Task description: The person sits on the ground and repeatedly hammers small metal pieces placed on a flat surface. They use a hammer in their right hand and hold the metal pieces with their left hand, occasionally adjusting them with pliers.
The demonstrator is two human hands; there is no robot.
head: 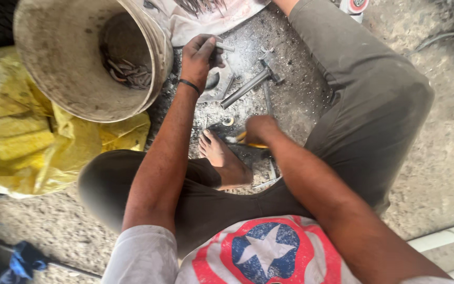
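I sit on a dusty concrete floor with my legs folded. My left hand [199, 55] reaches forward and pinches a short grey metal rod [224, 47] over a flat metal piece [217, 81] on the ground. My right hand [258, 129] is closed around a tool with a yellow handle [244, 140], just above my bare foot [222, 158]. A grey metal bar with a cross head [250, 84] lies on the floor between the two hands.
A dirty white bucket [69, 79] holding several rusty bent nails [130, 72] stands at the upper left, on a crumpled yellow plastic sheet [22, 137]. A white cloth [200, 18] lies at the top. Blue fabric [22, 263] lies at the lower left.
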